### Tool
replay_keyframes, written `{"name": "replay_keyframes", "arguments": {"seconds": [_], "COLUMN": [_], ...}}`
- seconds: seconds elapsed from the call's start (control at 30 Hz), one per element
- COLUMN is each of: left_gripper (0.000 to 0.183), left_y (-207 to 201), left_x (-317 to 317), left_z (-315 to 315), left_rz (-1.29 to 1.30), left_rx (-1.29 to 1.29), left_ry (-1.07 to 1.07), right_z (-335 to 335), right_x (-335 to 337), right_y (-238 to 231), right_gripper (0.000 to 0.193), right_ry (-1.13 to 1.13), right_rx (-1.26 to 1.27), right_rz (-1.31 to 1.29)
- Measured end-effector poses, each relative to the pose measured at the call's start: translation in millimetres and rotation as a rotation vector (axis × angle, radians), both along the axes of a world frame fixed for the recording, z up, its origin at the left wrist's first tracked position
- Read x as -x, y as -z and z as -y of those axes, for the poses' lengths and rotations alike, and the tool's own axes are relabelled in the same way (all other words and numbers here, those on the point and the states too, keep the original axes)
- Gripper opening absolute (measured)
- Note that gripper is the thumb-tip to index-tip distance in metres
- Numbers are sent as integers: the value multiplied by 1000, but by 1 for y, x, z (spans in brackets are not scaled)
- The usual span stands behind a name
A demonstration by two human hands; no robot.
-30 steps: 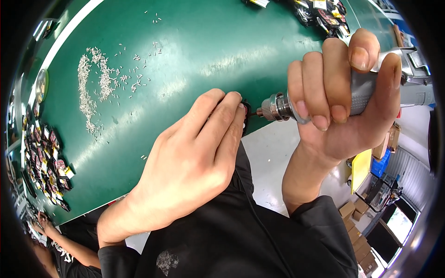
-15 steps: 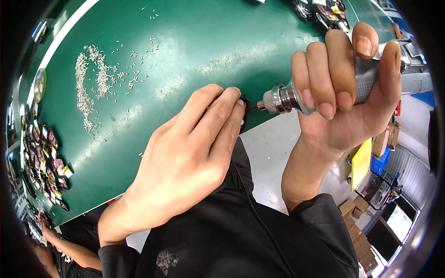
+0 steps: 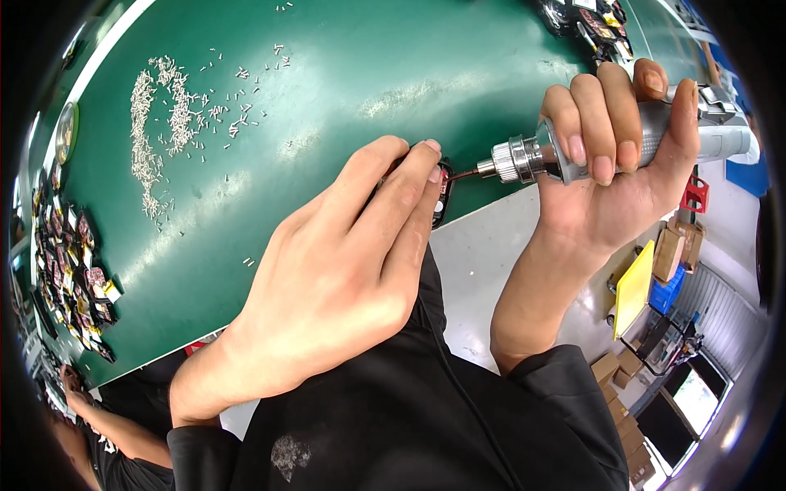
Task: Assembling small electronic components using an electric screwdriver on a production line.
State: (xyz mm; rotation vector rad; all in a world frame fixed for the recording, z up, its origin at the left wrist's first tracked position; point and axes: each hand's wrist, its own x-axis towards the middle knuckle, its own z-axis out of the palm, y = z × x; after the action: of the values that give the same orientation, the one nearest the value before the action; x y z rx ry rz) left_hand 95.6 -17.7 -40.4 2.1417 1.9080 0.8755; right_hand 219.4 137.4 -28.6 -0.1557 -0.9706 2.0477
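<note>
My right hand [image 3: 607,176] is wrapped round a grey electric screwdriver [image 3: 517,159] with a knurled metal nose, held nearly level. Its thin reddish bit [image 3: 463,175] points left, and the tip meets or nearly meets a small black part [image 3: 443,199]. My left hand [image 3: 332,266] is closed over that part near the table's front edge, fingers together and covering most of it. Only the part's right side shows, so its kind cannot be told. Left of my hands, many small silver screws [image 3: 144,139] lie in loose heaps on the green table [image 3: 344,49].
Black parts with coloured labels [image 3: 74,262] are piled at the table's left edge, and more black parts [image 3: 602,29] lie at the far right. Another person's arm [image 3: 123,430] shows at lower left. A yellow panel [image 3: 633,290] and cardboard boxes [image 3: 669,252] stand off to the right.
My right hand and the screwdriver have shifted a little to the right, and more of the bit shows. More of the black part is visible beside my left fingers. The whole view has shifted slightly.
</note>
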Motion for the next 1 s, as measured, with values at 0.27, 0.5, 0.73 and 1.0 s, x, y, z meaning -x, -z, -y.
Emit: {"name": "replay_keyframes", "arguments": {"seconds": [0.27, 0.5, 0.73, 1.0], "left_gripper": [36, 43, 47, 47], "left_y": [2, -1, -8, -6], "left_x": [0, 3, 5, 6], "left_z": [1, 0, -2, -1], "left_rz": [-25, 141, 249, 237], "left_rx": [-14, 18, 104, 102], "left_ry": [-5, -4, -12, -34], "right_z": [3, 5, 5, 3], "right_x": [1, 0, 2, 6], "right_y": [4, 2, 1, 4], "right_gripper": [24, 25, 26, 26], "right_ry": [36, -41, -96, -86], "right_rx": [91, 163, 162, 172], "right_rz": [-10, -83, -93, -113]}}
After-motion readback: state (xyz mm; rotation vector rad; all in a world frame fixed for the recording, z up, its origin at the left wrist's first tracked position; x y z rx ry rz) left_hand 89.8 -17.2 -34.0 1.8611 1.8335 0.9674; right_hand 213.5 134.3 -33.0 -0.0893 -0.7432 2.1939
